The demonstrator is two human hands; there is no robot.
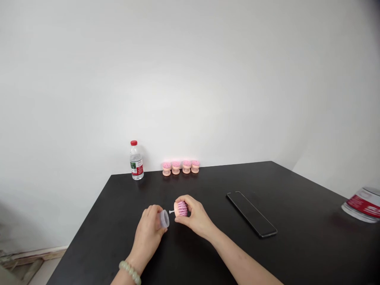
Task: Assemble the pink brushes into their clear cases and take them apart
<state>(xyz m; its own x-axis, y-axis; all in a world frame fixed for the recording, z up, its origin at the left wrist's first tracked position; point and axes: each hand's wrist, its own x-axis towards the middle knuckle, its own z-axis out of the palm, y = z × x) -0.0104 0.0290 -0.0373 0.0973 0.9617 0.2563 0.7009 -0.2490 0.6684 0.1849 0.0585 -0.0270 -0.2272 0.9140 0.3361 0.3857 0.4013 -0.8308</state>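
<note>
My left hand (150, 227), with a pale green bead bracelet (130, 272) at the wrist, is closed around a translucent cup-like part (164, 218) whose open end faces right. My right hand (192, 215) pinches a pink bristled brush head (181, 209) between thumb and fingers. From the brush head a thin white stem (171, 211) points left toward the cup-like part. A small gap separates the stem's tip from the cup's rim. Both hands are above the black table (204, 257).
Several pink brushes (176, 168) stand in a row by the wall. A water bottle (137, 166) with a red cap is left of them. On the right lie a thin black frame-like object (251, 213) and a blurred red-and-white labelled item (363, 204) at the edge of view.
</note>
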